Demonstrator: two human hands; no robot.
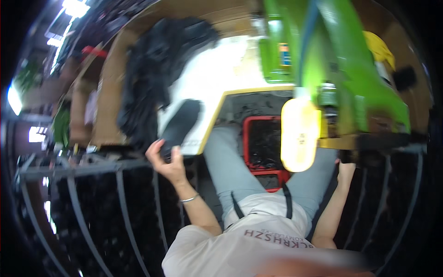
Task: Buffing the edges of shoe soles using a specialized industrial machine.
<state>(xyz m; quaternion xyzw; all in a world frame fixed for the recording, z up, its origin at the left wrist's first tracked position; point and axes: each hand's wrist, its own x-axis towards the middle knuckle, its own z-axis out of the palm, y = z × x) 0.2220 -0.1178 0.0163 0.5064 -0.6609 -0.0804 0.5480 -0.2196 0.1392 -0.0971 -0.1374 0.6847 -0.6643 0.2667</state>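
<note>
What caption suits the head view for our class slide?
The left hand holds a dark, sole-shaped piece at the edge of a white work surface.

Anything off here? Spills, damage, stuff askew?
No spill or damage I can make out, though blur and glare hide detail. Only the crumpled black sheeting looks untidy, bunched along the left of the white worktop, beyond the sole-shaped black piece in the left hand.

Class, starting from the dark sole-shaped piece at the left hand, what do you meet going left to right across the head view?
Dark sole-shaped piece → red frame → bright yellow oval piece → small bottle → right hand → yellow thing at upper right.
</note>
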